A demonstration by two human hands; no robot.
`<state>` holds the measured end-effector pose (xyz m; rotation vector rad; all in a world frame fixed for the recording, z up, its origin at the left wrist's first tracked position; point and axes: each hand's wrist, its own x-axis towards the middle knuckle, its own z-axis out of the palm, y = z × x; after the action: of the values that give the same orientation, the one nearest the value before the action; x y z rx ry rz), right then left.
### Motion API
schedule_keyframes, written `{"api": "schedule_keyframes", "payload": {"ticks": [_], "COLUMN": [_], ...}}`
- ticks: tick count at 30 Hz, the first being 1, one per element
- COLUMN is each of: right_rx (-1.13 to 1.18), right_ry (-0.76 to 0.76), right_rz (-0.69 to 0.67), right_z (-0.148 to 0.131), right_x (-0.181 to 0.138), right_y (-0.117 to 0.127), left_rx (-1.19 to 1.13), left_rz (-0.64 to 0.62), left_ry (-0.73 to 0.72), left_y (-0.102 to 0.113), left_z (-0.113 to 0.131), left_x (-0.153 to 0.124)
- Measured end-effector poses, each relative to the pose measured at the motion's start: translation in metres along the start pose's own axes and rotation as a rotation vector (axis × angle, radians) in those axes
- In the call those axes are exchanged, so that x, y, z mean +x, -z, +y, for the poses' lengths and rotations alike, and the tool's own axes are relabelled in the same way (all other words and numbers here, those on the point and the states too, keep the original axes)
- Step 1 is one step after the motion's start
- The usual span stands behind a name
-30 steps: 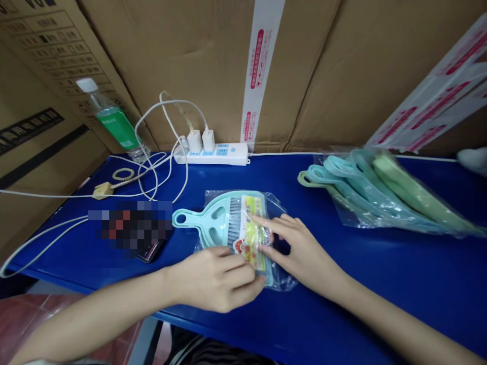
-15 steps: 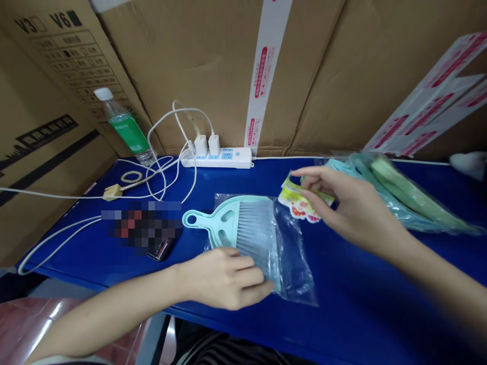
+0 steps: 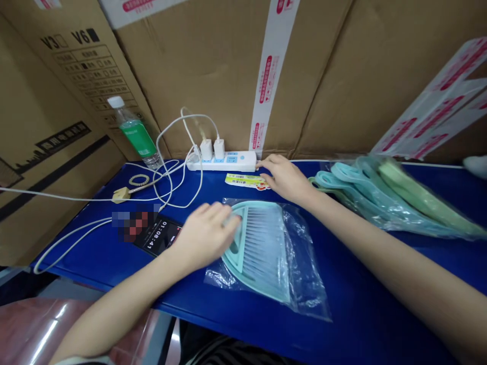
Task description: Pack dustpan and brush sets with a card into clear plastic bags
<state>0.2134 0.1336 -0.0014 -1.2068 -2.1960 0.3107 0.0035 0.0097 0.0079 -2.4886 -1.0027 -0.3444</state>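
Observation:
A mint-green brush and dustpan set (image 3: 258,248) lies in a clear plastic bag (image 3: 304,274) on the blue table (image 3: 380,284). My left hand (image 3: 205,233) covers the set's handle end, fingers curled over it. My right hand (image 3: 283,177) reaches to the far side of the table and rests flat on a yellow printed label card (image 3: 243,181) that lies just in front of the white power strip (image 3: 224,161).
A bagged pile of green and teal dustpan sets (image 3: 388,197) lies at the right. A phone (image 3: 158,234), white cables (image 3: 167,177), a bead bracelet (image 3: 138,179) and a water bottle (image 3: 137,134) sit at the left. Cardboard boxes (image 3: 213,76) wall the back.
My right hand carried the label card away from the bag and laid it by the power strip. My left hand moved from the brush's near edge up to its handle, and the set turned.

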Motion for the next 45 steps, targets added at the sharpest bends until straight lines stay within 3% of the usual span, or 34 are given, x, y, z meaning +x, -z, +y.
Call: {"api": "schedule_keyframes", "payload": {"ticks": [3,5,7,9,12,16,21,24,26,30,36,39,41,44,45], "right_rx": [0.090,0.319,0.551,0.706,0.865,0.976,1.073,1.122,1.132,1.128,1.033,0.965,0.958,0.966,0.970], "right_ry": [0.011,-0.091,-0.255,-0.390,-0.498,-0.511,-0.573,-0.615,-0.658,-0.724,-0.681,-0.632,-0.609,-0.608,-0.612], "right_rz": [-0.040,-0.248,-0.434,-0.471,-0.435,-0.464,-0.475,-0.398,-0.316,-0.263,-0.241,-0.236,-0.234,-0.238,-0.243], "right_z": [-0.010,-0.014,-0.013,-0.010,-0.008,-0.015,-0.028,-0.029,-0.028,-0.025,-0.019,-0.016,-0.016,-0.018,-0.019], "right_x": [-0.039,-0.071,-0.101,-0.121,-0.131,-0.128,-0.134,-0.136,-0.134,-0.129,-0.128,-0.126,-0.125,-0.126,-0.126], "right_y": [0.023,0.035,0.041,0.041,0.040,0.040,0.037,0.036,0.036,0.039,0.043,0.048,0.049,0.046,0.044], "left_rx": [0.064,-0.059,-0.241,-0.397,-0.505,-0.574,-0.593,-0.492,-0.449,-0.454,-0.172,-0.057,0.003,0.144,0.209], "left_rz": [-0.244,-0.407,-0.494,-0.468,-0.333,-0.216,-0.206,-0.073,0.041,0.098,0.136,0.072,0.126,0.109,0.200], "left_ry": [0.243,0.325,0.380,0.404,0.411,0.426,0.415,0.322,0.144,-0.245,-0.327,-0.196,-0.062,0.247,0.357], "left_y": [-0.006,-0.013,-0.018,-0.020,-0.015,-0.004,0.001,0.003,0.006,0.008,0.022,0.040,0.051,0.059,0.059], "left_z": [-0.015,-0.019,-0.020,-0.019,-0.016,-0.006,0.007,0.007,0.007,0.012,0.001,-0.019,-0.032,-0.048,-0.053], "left_x": [0.003,0.004,0.005,0.005,0.006,0.007,0.002,0.000,0.000,0.000,-0.005,-0.026,-0.050,-0.088,-0.098]}}
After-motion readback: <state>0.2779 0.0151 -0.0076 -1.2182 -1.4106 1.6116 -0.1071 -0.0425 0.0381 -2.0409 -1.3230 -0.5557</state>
